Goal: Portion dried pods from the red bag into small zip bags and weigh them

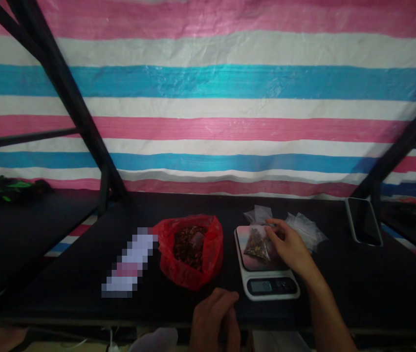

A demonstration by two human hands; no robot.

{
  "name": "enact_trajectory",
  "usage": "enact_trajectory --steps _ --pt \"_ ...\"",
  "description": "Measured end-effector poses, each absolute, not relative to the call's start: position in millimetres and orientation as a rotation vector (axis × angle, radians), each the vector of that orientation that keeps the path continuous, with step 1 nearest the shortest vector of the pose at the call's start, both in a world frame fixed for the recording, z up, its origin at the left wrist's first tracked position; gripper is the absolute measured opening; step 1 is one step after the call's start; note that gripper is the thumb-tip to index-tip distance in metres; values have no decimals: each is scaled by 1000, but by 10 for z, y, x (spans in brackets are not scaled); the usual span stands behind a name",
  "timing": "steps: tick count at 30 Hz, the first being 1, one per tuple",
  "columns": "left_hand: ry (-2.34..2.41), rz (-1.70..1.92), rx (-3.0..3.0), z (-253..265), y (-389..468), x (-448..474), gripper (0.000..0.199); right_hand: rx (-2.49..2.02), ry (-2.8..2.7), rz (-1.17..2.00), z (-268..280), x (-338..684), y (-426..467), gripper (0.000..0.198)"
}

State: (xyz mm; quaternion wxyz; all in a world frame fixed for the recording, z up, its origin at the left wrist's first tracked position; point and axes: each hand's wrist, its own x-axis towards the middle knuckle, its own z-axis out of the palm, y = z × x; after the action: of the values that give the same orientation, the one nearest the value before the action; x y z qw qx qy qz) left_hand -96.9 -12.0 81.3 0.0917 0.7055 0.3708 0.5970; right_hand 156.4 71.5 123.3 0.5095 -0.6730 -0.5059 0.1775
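My right hand (286, 244) reaches over a kitchen scale (246, 281), thumb and fingers closed on the top edge of a small clear plastic bag (257, 244). Brown, seed-like bits fill the lower part of this bag, which rests on the scale's plate. The scale's display is lit, but its figures are too blurred to read. Near the front edge of the table, my left hand (215, 318) is loosely bent, with a gap between thumb and forefinger and nothing visible in it. Beyond it stands an open red plastic bag (213, 266) of brown bits, with a small clear scoop or cup (197, 239) lying in them.
Flat clear bags (306, 232) lie behind the scale, with another clear bag (259, 214) at its back edge. A phone (364, 222) lies at the right. Left of the red bag is a pixelated strip (130, 264). Black frame bars (72, 107) slope up on both sides.
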Motion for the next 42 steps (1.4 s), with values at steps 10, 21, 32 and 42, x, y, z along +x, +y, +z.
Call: enact_trajectory --steps 10,21,32,42 --pt "931 1740 1863 920 17 -1078 29 -1372 -1195 575 1765 1240 567 42" --pt "860 1361 657 1111 195 -852 82 -1269 -1393 726 2018 126 721 33" --pt "757 1219 283 943 230 -753 77 -1595 -1535 664 1861 -274 1015 26" --pt "825 1184 410 972 254 -908 62 -1619 -1613 716 1811 -218 1004 29"
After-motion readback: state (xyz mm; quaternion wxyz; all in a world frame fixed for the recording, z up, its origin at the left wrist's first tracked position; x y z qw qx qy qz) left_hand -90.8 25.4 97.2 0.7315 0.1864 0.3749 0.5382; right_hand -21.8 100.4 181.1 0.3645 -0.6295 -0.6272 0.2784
